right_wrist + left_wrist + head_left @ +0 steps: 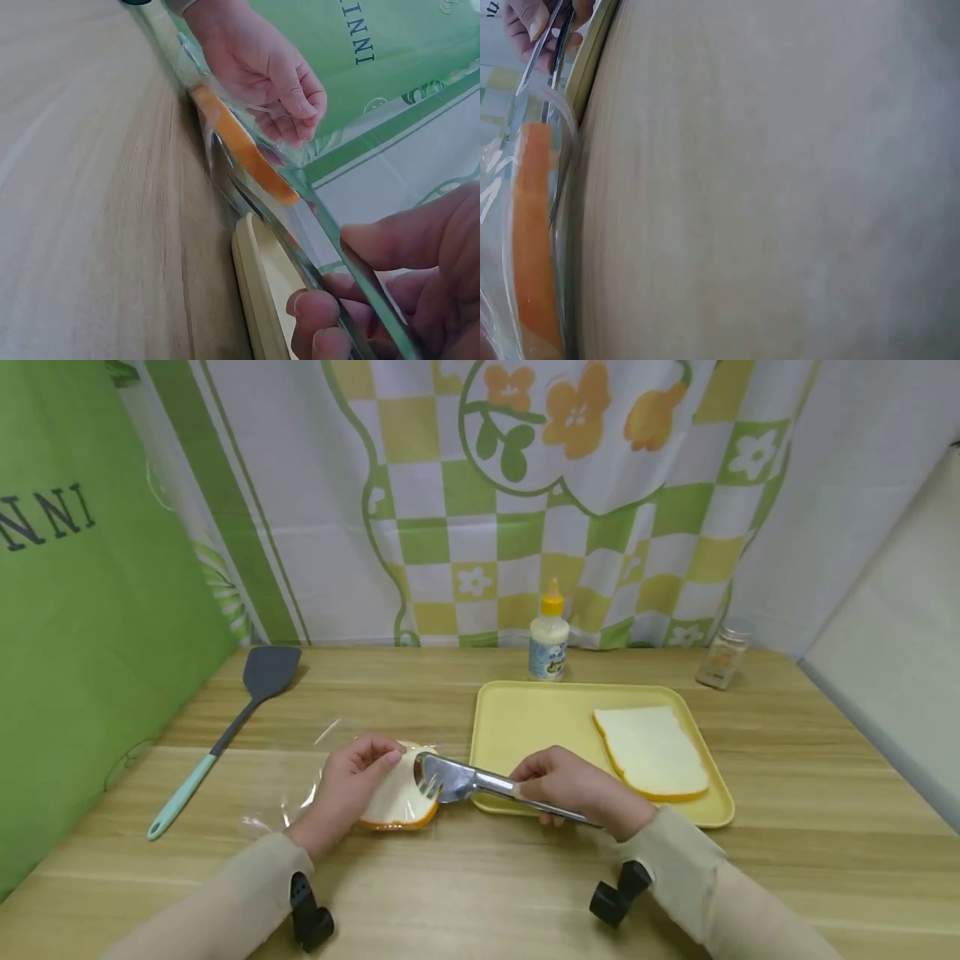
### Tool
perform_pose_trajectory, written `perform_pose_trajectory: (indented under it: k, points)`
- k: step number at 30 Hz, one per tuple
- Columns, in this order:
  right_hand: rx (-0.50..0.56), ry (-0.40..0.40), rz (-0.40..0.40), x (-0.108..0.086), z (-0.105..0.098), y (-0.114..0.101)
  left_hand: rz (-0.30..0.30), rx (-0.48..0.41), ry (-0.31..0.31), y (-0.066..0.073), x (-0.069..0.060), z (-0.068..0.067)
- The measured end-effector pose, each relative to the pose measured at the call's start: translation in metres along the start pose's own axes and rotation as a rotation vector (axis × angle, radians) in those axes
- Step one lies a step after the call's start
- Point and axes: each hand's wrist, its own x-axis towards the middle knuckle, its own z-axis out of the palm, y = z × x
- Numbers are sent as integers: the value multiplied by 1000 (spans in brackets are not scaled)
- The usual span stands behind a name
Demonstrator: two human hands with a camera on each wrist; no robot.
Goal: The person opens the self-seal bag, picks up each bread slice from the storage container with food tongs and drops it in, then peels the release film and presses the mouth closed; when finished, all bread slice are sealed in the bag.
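Note:
My left hand (352, 781) pinches the edge of a clear plastic bag (300, 781) with thumb and fingers. Partly inside that bag is a slice of white bread (393, 793) with an orange-brown crust. My right hand (566, 781) grips metal tongs (487, 782), thumb on one arm and fingers under the other. One tong head overlaps the slice's right side. In the right wrist view the crust (244, 146) shows between the two tong arms (300, 262). The left wrist view shows the bagged crust (534, 240) close up, with the right hand (529, 26) beyond.
A yellow tray (525, 710) on the right bears another bread slice (652, 752). Behind it stand a yellow-capped squeeze bottle (549, 647) and a small glass jar (723, 656). On the left lies a spatula (251, 714) with a mint handle. A patterned curtain hangs at the back.

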Motion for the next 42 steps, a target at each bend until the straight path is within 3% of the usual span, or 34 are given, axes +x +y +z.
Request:
perform_pose_trajectory:
  k: [5, 10, 12, 17, 21, 24, 30, 35, 42]
  points:
    - [-21, 14, -80, 7, 0, 3, -3, -91, -78, -4, -2, 0]
    - [-121, 79, -170, 12, -3, 6, -32, -96, -79, -6, -2, -4]
    - [-154, 91, -214, 14, -5, 8, -28, -75, -65, -4, -2, -5]
    - [-176, 80, -270, 11, -10, 8, 6, 15, 40, 3, -2, -5]
    - [-155, 61, -227, 7, -11, 6, 61, 80, 79, 6, -3, -3]
    - [-89, 26, -171, 8, -9, 6, 99, 83, 74, 7, -5, -2]
    - [160, -41, -13, 10, -6, 11, 108, 124, -5, 3, -7, 0]
    - [263, -57, 9, 9, -9, 14, 118, 198, -70, 3, -6, -1]
    - [277, -188, 36, 6, -17, 13, 137, 193, 16, 6, -6, 0]
